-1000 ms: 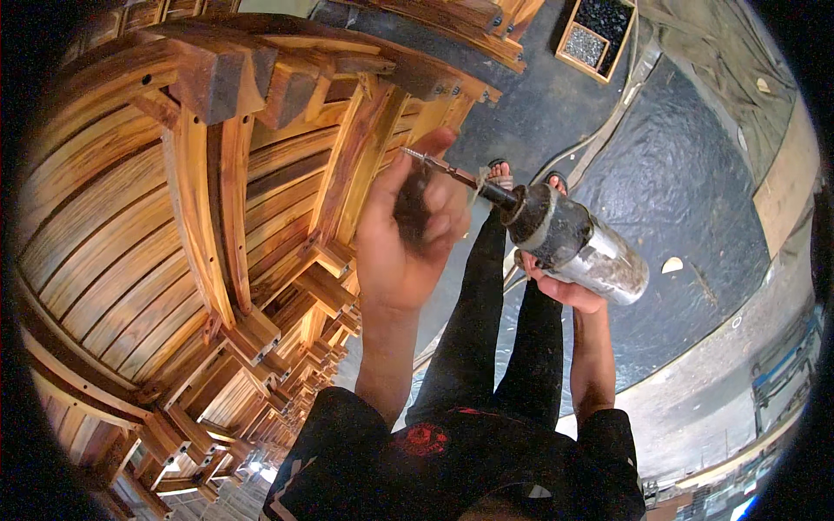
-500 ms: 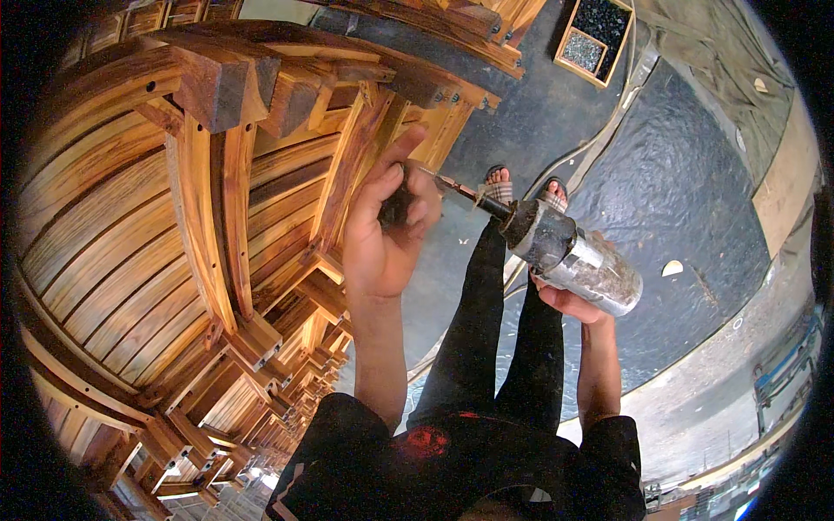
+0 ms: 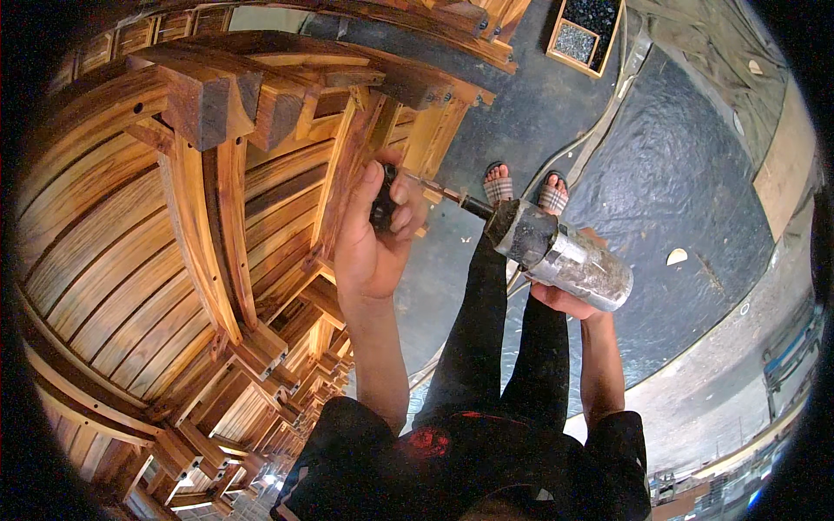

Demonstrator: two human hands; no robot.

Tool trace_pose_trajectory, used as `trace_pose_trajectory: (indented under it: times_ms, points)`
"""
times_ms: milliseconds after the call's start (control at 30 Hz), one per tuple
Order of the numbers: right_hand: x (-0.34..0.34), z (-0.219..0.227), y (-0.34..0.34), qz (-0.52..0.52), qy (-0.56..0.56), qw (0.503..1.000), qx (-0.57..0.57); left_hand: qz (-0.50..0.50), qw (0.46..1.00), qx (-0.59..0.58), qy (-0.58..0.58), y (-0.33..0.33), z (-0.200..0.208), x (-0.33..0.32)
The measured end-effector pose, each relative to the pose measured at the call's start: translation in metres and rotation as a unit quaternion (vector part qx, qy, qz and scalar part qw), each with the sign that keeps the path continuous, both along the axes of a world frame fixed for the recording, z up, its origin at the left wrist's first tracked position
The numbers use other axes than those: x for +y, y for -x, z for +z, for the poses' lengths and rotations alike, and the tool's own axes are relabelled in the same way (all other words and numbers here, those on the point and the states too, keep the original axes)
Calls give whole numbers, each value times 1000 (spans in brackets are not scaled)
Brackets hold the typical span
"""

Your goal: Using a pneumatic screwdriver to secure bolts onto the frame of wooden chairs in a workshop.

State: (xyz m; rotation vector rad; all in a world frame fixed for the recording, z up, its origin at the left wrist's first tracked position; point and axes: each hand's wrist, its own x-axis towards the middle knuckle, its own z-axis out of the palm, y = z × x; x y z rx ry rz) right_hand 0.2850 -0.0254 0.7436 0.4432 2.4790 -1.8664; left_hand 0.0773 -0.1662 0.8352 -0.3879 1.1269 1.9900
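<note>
My right hand (image 3: 565, 300) is closed around a worn silver-and-black power screwdriver (image 3: 569, 259), mostly hidden beneath its body. Its long bit (image 3: 445, 191) points up and left, the tip ending at the fingers of my left hand (image 3: 380, 234). That left hand is raised with the fingers curled around a small black part (image 3: 383, 200), partly covered by the fingers; its exact kind cannot be made out. Close behind the left hand stands a stacked brown wooden chair frame (image 3: 347, 165), with slats and curved legs (image 3: 198, 234).
More wooden frames (image 3: 261, 347) are stacked down the left side. At the top, a divided wooden box (image 3: 569, 61) holds black pieces and small silver ones. A cable (image 3: 573, 156) runs along the dark floor mat (image 3: 669, 191) beside my sandalled feet (image 3: 498, 184).
My left hand has closed its fingers further around the black part, the raised forefinger coming down. The screwdriver has shifted slightly left, its tip staying by the left fingers.
</note>
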Motion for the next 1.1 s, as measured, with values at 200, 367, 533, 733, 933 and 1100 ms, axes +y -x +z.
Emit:
trace_pose_trajectory:
  times_ms: [200,367,533,733,933,1100]
  points:
    - [0,-3,4,3,-36,995,95,-21,995,13,92,0,3,6]
    - [8,2,20,-11,69,990,126,-22,992,11,128,4,1,3]
    - [6,3,37,-17,18,982,188,49,985,49,156,-3,1,12]
    - [-4,4,47,-4,121,981,150,86,978,68,178,6,17,18]
    - [-16,-8,62,5,263,942,210,82,969,114,204,18,35,19]
    - [-27,-17,57,56,290,944,149,79,962,115,233,22,35,24]
